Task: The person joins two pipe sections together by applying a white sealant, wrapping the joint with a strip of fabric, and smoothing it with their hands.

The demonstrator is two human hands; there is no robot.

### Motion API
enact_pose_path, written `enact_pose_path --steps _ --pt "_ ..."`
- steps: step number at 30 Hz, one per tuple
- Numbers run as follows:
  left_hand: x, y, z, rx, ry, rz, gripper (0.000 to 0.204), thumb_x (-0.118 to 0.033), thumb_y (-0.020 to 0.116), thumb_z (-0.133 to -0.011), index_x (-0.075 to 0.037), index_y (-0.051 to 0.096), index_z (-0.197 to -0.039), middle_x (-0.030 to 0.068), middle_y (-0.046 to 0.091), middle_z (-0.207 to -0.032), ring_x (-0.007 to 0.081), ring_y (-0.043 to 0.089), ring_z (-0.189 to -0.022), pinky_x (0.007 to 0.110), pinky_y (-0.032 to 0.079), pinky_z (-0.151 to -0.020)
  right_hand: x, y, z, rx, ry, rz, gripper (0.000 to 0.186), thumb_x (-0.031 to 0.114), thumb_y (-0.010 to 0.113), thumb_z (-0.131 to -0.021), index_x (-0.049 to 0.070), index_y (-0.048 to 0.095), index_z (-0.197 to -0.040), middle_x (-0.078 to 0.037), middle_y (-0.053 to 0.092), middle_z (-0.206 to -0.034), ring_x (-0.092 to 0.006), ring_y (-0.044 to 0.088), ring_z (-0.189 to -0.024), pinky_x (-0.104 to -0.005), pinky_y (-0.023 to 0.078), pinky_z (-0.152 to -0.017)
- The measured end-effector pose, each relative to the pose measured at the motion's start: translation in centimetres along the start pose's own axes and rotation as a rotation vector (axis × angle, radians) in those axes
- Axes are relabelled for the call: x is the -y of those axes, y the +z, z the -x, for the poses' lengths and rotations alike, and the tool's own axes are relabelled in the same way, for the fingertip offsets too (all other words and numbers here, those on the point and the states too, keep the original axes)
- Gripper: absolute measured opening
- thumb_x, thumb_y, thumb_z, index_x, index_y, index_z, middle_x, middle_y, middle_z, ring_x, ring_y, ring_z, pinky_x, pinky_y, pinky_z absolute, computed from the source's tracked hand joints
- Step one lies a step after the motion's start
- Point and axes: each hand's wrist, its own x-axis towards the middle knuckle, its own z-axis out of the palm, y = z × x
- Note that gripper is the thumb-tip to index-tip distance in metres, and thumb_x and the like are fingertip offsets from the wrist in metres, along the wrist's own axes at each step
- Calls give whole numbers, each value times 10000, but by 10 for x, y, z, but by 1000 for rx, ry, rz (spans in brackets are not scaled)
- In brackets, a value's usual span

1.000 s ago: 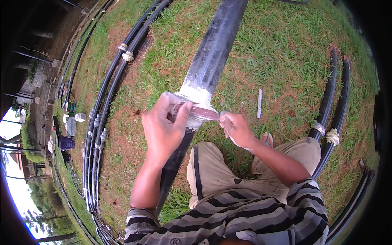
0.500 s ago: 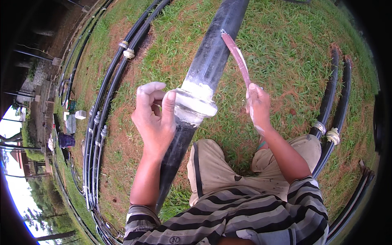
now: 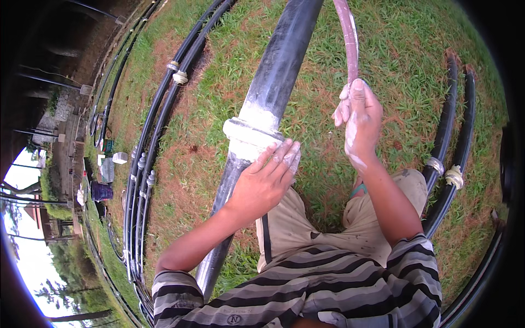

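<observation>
Gripping strip (image 3: 349,44) (purple bucket (image 3: 102,192): contents indistinct)

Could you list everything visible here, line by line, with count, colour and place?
Large pipe: 1, black, slanting through the middle
Collar: 1, white-coated, around the large pipe
Strip: 1, reddish-brown with white smears, top centre-right
Left-side pipes: several, black, pale fittings
Right-side pipes: 2, black, pale fittings
Bucket: 1, dark purple, far left
Block: 1, white, above the bucket
Trees: several, green, far left
Grass: ground cover, green with brown patches
Trousers: 1 pair, beige, lower centre
Shirt: 1, striped black and grey, bottom
Left grip: 1, bare, at the collar's lower right edge
Right grip: 1, white-smeared, holding the strip
</observation>
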Motion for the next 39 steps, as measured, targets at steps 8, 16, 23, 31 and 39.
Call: enact_pose_path --steps 8,16,23,31,39 --pt "83 8 -4 -296 -676 1098 741 -523 643 -954 30 509 -1428 255 585 -1389 345 588 -1269 454 444 -1116 4 -4 13 3 34 22 422 390 503 -1091 46 560 -853 34 394 -630 -52 391 -511 -259 400 -470" --pt "96 101 -11 -123 -770 3015 721 -595 430 -1031 20 549 -1387 201 679 -1261 297 694 -1105 427 563 -971 10 2 16 -6 89 -33 423 392 502 -1091 52 552 -843 36 396 -628 -57 406 -508 -260 395 -466" --pt "85 -4 -14 -208 -866 1004 607 -536 565 -993 51 672 -1105 234 722 -923 299 705 -917 416 510 -832 -1 -5 16 -19 111 9 427 407 506 -1087 53 553 -852 37 393 -616 -60 417 -513 -260 390 -467" --pt "125 59 -25 40 -801 2203 649 -541 556 -1003 -20 553 -1389 164 677 -1273 290 695 -1067 415 528 -1017 -15 9 8 -3 134 24 413 393 509 -1087 43 557 -873 29 399 -605 -74 416 -506 -268 395 -474" --pt "76 152 -27 -169 -119 3287 684 -527 548 -983 -6 523 -1424 228 637 -1340 385 660 -1173 580 527 -1018 -12 14 7 5 146 39 408 382 502 -1091 32 561 -889 26 395 -586 -84 413 -500 -277 407 -489"
